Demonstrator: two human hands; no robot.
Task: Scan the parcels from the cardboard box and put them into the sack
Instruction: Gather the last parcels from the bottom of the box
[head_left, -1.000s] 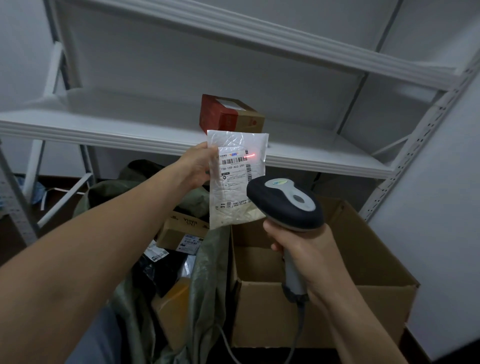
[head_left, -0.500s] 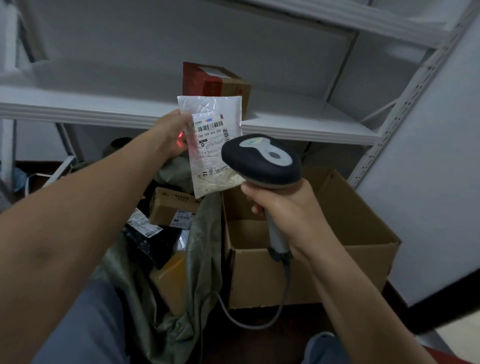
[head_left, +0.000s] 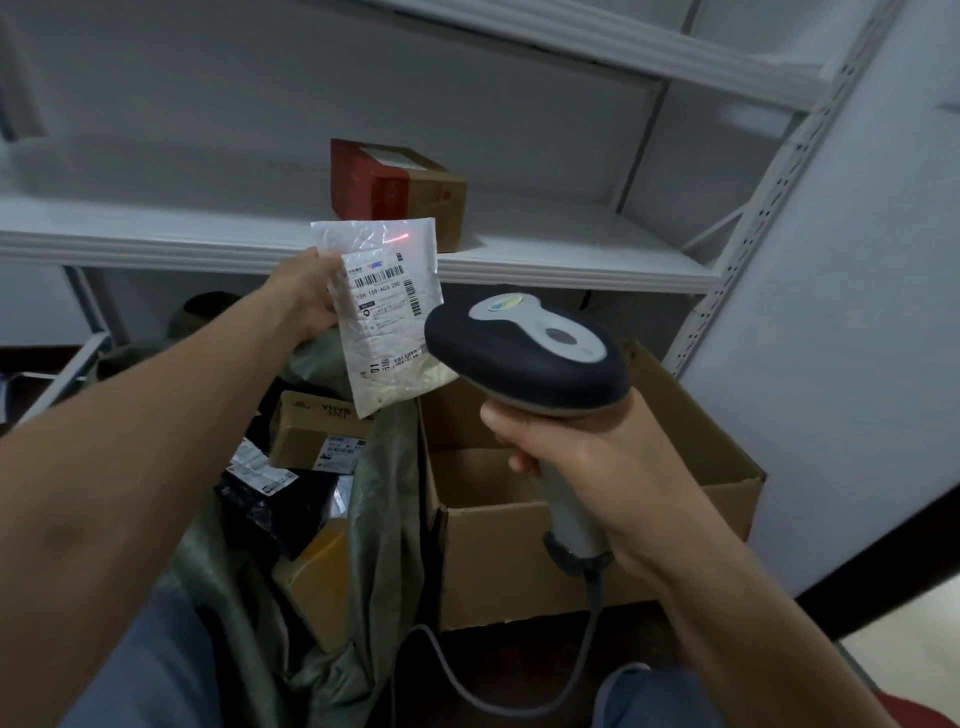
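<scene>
The left hand (head_left: 306, 293) pinches the white parcel (head_left: 387, 332) by its left edge, up before the shelf (head_left: 571, 260); the right hand (head_left: 587, 467) has its grip clamped round the scanner (head_left: 524, 353) handle. The red beam (head_left: 402, 238) falls on bare wrapper above the barcode (head_left: 379, 278), so the aim probably should drop until the line crosses the bars. The sack (head_left: 384, 519), parcels inside, lies open below, against the cardboard box (head_left: 717, 447); a red-brown carton (head_left: 400, 187) sits on the shelf behind, out of the way.
</scene>
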